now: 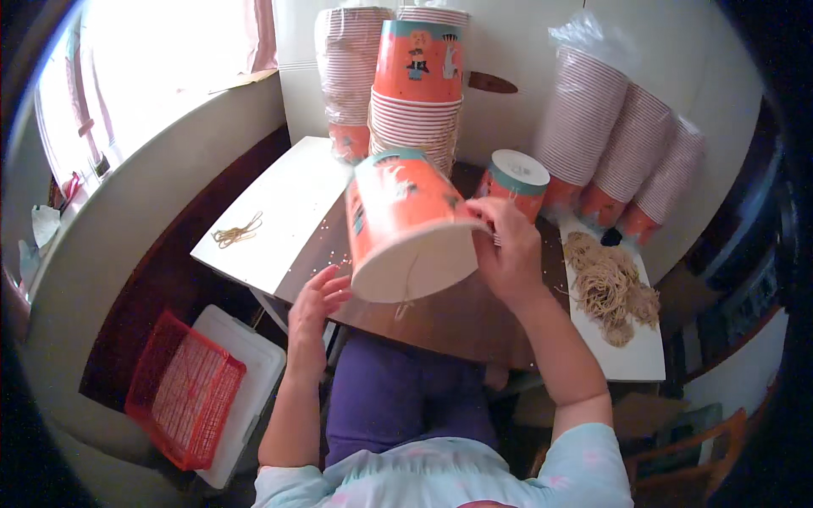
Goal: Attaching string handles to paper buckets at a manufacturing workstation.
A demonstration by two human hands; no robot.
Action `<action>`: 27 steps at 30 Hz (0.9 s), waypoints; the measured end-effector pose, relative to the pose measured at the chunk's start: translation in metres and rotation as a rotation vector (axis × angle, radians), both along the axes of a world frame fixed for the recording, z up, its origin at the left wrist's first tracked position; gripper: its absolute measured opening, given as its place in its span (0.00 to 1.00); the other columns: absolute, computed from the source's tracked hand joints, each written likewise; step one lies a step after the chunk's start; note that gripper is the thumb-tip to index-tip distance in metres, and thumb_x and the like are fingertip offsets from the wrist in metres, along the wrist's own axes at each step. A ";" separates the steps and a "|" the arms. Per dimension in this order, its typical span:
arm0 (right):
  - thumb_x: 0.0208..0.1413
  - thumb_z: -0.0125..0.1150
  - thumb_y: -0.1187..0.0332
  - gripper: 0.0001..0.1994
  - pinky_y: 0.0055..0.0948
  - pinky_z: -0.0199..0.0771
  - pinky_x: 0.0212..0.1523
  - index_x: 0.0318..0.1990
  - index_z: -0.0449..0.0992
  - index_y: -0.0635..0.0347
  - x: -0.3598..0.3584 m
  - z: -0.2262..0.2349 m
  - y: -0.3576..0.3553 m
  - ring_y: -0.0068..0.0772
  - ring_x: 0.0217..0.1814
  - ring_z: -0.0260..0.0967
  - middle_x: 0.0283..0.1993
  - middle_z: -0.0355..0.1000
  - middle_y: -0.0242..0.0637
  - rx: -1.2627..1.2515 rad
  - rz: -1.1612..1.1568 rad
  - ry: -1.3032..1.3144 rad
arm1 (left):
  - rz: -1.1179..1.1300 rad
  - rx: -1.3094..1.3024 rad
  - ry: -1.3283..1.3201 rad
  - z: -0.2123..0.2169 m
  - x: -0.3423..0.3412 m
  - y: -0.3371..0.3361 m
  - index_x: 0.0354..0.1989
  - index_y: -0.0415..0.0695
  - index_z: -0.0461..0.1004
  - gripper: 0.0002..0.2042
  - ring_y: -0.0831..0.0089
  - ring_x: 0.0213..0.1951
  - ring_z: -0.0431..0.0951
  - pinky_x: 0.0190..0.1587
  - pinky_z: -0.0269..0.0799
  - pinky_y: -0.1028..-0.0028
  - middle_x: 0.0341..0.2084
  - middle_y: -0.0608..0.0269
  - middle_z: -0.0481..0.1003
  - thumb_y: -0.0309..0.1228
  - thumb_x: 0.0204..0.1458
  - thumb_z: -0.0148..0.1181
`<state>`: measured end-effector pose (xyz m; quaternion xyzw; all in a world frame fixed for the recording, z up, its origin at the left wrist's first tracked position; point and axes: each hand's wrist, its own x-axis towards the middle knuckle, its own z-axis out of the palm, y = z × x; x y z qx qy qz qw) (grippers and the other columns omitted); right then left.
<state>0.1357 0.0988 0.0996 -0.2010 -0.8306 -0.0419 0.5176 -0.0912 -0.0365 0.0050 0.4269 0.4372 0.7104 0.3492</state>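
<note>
My right hand (510, 245) grips the rim of a large orange paper bucket (402, 199) with a teal band and printed figures. The bucket is tilted, its white open mouth facing me. A thin tan cord (411, 279) hangs at the mouth. My left hand (313, 309) is just left of the rim, fingers stretched out and apart, holding nothing. Behind my right hand, an upside-down bucket (519, 168) with a white base stands on the table.
Nested bucket stacks (415, 127) rise at the back, and plastic-wrapped stacks (584, 118) lean at the right. A tangled pile of tan cord (614, 288) lies on the table's right side, a small cord bundle (239, 230) on its left. A red basket (186, 398) sits low left.
</note>
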 end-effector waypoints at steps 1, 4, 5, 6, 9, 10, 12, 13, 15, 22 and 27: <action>0.49 0.52 0.78 0.13 0.39 0.70 0.43 0.44 0.70 0.62 0.003 0.000 -0.007 0.50 0.42 0.70 0.42 0.72 0.44 0.107 0.039 -0.021 | -0.079 -0.008 0.027 0.007 0.004 0.006 0.59 0.35 0.58 0.36 0.69 0.51 0.69 0.55 0.59 0.72 0.50 0.55 0.69 0.56 0.54 0.46; 0.45 0.52 0.74 0.26 0.40 0.57 0.60 0.57 0.62 0.63 0.015 0.005 -0.016 0.48 0.59 0.61 0.56 0.64 0.46 -0.162 0.230 -0.127 | -0.109 0.225 0.049 0.039 0.017 0.023 0.65 0.35 0.43 0.45 0.65 0.61 0.58 0.62 0.50 0.67 0.59 0.52 0.58 0.54 0.48 0.56; 0.44 0.53 0.74 0.29 0.39 0.55 0.62 0.59 0.59 0.64 0.015 0.011 -0.017 0.46 0.62 0.58 0.59 0.61 0.48 -0.337 0.307 -0.094 | -0.095 0.262 0.043 0.046 0.017 0.029 0.66 0.37 0.40 0.47 0.62 0.62 0.57 0.62 0.51 0.64 0.61 0.51 0.55 0.51 0.46 0.61; 0.46 0.54 0.72 0.34 0.37 0.51 0.65 0.63 0.52 0.65 0.015 0.016 -0.007 0.40 0.65 0.54 0.62 0.57 0.47 -0.563 0.452 -0.055 | -0.057 0.324 0.144 0.051 0.012 0.036 0.66 0.38 0.40 0.47 0.61 0.62 0.57 0.62 0.51 0.64 0.61 0.50 0.55 0.49 0.46 0.62; 0.50 0.56 0.68 0.34 0.36 0.51 0.64 0.64 0.49 0.65 0.003 0.044 0.018 0.37 0.64 0.54 0.61 0.57 0.45 -0.764 0.746 0.199 | 0.092 0.517 0.471 0.081 -0.003 0.063 0.66 0.41 0.42 0.46 0.60 0.62 0.57 0.62 0.52 0.61 0.62 0.49 0.54 0.46 0.44 0.65; 0.51 0.60 0.61 0.37 0.34 0.51 0.64 0.64 0.48 0.66 -0.008 0.062 0.021 0.36 0.62 0.55 0.60 0.57 0.44 -0.691 0.768 0.163 | 0.176 0.576 0.605 0.096 -0.011 0.075 0.66 0.41 0.43 0.46 0.60 0.61 0.57 0.62 0.52 0.61 0.62 0.49 0.54 0.45 0.44 0.65; 0.49 0.64 0.57 0.41 0.34 0.54 0.63 0.64 0.49 0.66 -0.027 0.106 0.029 0.36 0.61 0.56 0.60 0.57 0.44 -0.570 0.691 0.112 | 0.241 0.656 0.706 0.138 -0.022 0.097 0.66 0.40 0.44 0.46 0.60 0.61 0.58 0.61 0.53 0.61 0.60 0.48 0.56 0.43 0.43 0.66; 0.48 0.65 0.57 0.41 0.33 0.55 0.62 0.64 0.48 0.67 -0.034 0.122 0.043 0.35 0.62 0.56 0.59 0.58 0.43 -0.523 0.616 0.105 | 0.288 0.700 0.781 0.157 -0.030 0.115 0.66 0.41 0.45 0.46 0.60 0.61 0.58 0.61 0.53 0.62 0.60 0.48 0.57 0.42 0.42 0.67; 0.48 0.66 0.57 0.42 0.33 0.57 0.61 0.64 0.48 0.67 -0.050 0.152 0.067 0.35 0.62 0.56 0.58 0.59 0.43 -0.471 0.552 0.102 | 0.288 0.732 0.775 0.190 -0.042 0.147 0.66 0.40 0.44 0.46 0.59 0.61 0.57 0.61 0.53 0.61 0.59 0.47 0.57 0.39 0.42 0.68; 0.47 0.67 0.56 0.38 0.29 0.63 0.56 0.60 0.53 0.67 -0.074 0.206 0.164 0.32 0.53 0.64 0.53 0.64 0.43 -0.253 0.366 0.098 | 0.138 0.627 0.660 0.254 -0.047 0.241 0.67 0.44 0.37 0.51 0.52 0.61 0.58 0.60 0.58 0.61 0.61 0.41 0.51 0.47 0.41 0.67; 0.48 0.66 0.54 0.34 0.29 0.65 0.53 0.56 0.59 0.65 -0.076 0.200 0.202 0.31 0.51 0.65 0.50 0.67 0.41 -0.365 0.348 0.162 | 0.125 0.562 0.684 0.261 -0.043 0.273 0.66 0.38 0.39 0.50 0.59 0.57 0.64 0.56 0.63 0.67 0.57 0.42 0.60 0.45 0.42 0.67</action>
